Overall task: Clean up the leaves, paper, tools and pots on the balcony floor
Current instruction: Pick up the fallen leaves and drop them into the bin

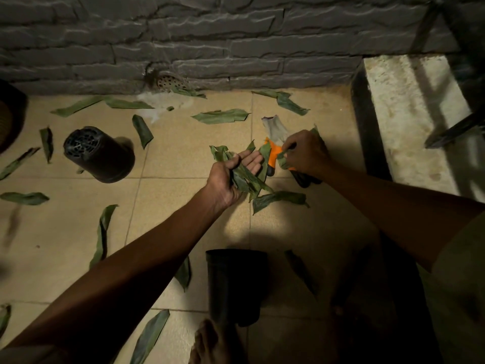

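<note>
Here you are picking up leaves off the balcony floor [183, 158]

Your left hand [231, 177] is palm up with a bunch of leaves [244, 177] lying in it, thumb curled over them. Your right hand [304, 153] pinches one more leaf [282, 158] just above the orange clippers [273, 153] on the tiles. Many loose leaves [220, 116] lie all around. One black pot [99, 153] lies on its side to the left, and another pot [236, 282] is near your foot [212, 342]
</note>
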